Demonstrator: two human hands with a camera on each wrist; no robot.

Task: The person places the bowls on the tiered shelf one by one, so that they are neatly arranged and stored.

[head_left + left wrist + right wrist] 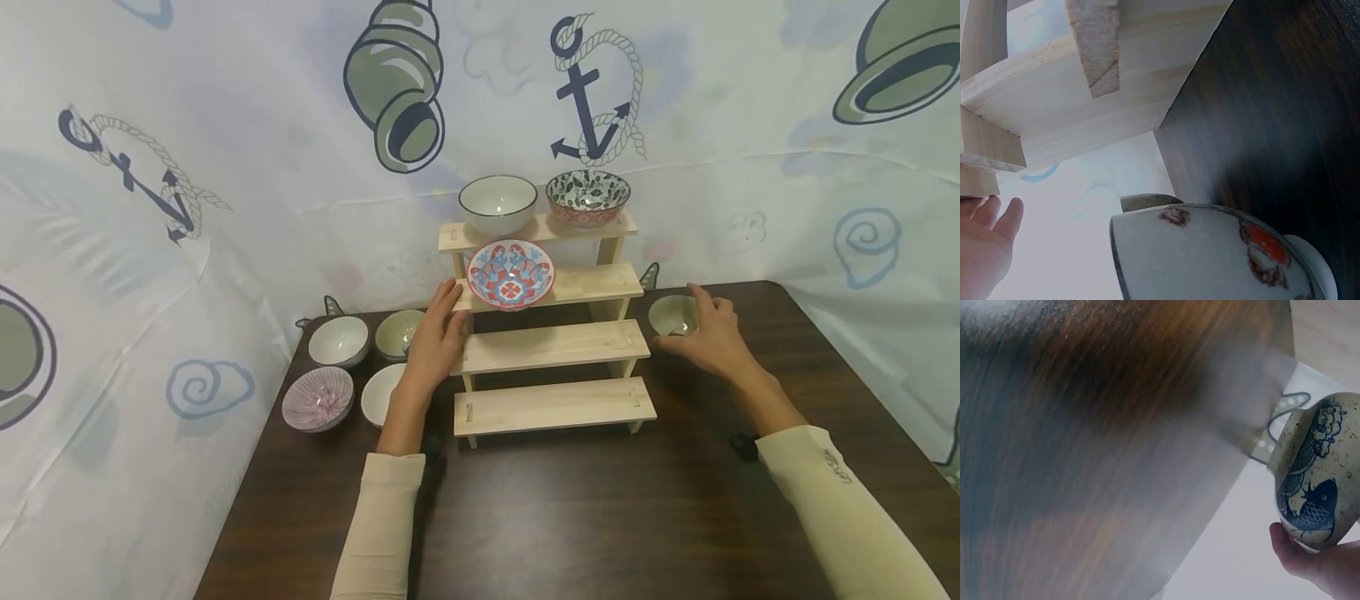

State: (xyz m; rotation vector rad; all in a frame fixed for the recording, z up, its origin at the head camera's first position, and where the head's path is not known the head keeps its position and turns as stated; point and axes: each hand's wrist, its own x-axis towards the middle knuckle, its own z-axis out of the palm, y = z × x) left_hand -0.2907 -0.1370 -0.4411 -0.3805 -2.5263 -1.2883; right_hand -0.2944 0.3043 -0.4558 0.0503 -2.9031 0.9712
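Observation:
My right hand grips a small greenish bowl by its rim, right of the wooden stepped rack. In the right wrist view the bowl is speckled, with a dark blue fish on its outside, and is lifted off the table. At the rack's left end, my left hand touches the edge of a step with its fingertips. Near it, on the second step from the top, stands a red-and-blue patterned bowl. The left wrist view has the left hand against the wood, holding no bowl.
A white bowl and a black-and-red patterned bowl stand on the top step. Left of the rack are a purple-streaked bowl, a white bowl, a greenish bowl and another pale bowl, partly behind the left arm.

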